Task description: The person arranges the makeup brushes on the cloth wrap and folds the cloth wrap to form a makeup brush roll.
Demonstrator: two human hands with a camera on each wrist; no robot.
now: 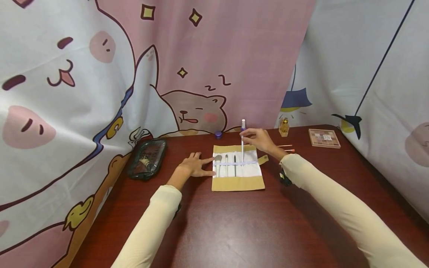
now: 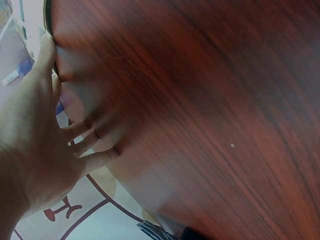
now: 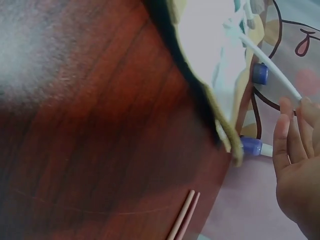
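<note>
A tan brush roll (image 1: 238, 184) with a white lining lies unfolded on the table. My right hand (image 1: 256, 139) pinches the upper end of a slim white makeup brush (image 1: 242, 152); its lower end meets the pale band across the lining. In the right wrist view the brush (image 3: 272, 67) slants from my fingertips to the roll, its head hidden. A fluffy brush (image 1: 218, 163), a small brush (image 1: 226, 165) and a thin dark one (image 1: 235, 165) sit under the band. Fingers spread, my left hand (image 1: 192, 165) rests at the roll's left edge, thumb tip on it.
A clear black-edged pouch (image 1: 147, 158) lies left. Behind the roll stand a purple jar (image 1: 218, 134) and a white-capped purple bottle (image 1: 243, 123). To the right are two thin brushes (image 1: 285, 146), a golden bottle (image 1: 284, 127) and a palette (image 1: 324, 138). Curtains border the table.
</note>
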